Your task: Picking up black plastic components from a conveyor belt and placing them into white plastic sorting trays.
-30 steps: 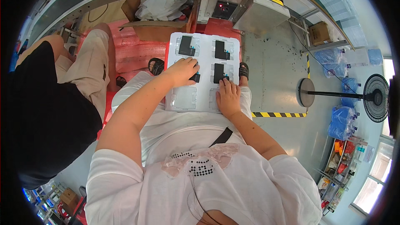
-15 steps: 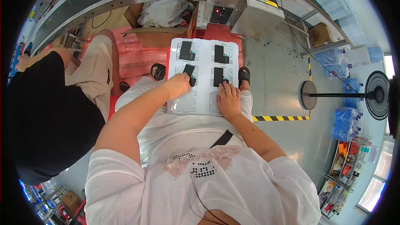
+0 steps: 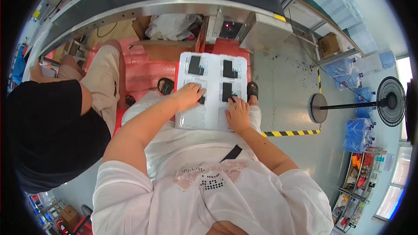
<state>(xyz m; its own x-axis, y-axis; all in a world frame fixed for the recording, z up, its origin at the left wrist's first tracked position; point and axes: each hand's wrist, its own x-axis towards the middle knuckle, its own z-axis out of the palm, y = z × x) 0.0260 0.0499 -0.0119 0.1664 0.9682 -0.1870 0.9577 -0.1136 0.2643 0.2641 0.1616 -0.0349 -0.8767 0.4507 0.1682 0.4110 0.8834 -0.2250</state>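
Note:
A white plastic tray [image 3: 213, 87] with moulded compartments rests on my lap. One flat black rectangular part [image 3: 195, 65] lies in its far left compartment, another black part [image 3: 228, 69] in the far right one. Both have small blue tabs. My left hand [image 3: 187, 96] is closed over the middle left compartment, its fingers on a third black part [image 3: 202, 100] that they mostly cover. At the middle right compartment, my right hand [image 3: 238, 112] lies with fingers apart, fingertips at the near edge of the black part [image 3: 227, 91] there. The near left compartment [image 3: 193, 118] holds no black part.
A conveyor with a metal side rail [image 3: 174, 8] spans the far side. An open cardboard box [image 3: 163, 50] with plastic bags stands beneath it. To my left sits a person in a black shirt [image 3: 52, 135]. A standing fan [image 3: 390, 101] is at the right.
My left hand has moved over the tilted black part in the middle left compartment and now hides most of it. My right hand stays at the same compartment. The whole view has shifted slightly.

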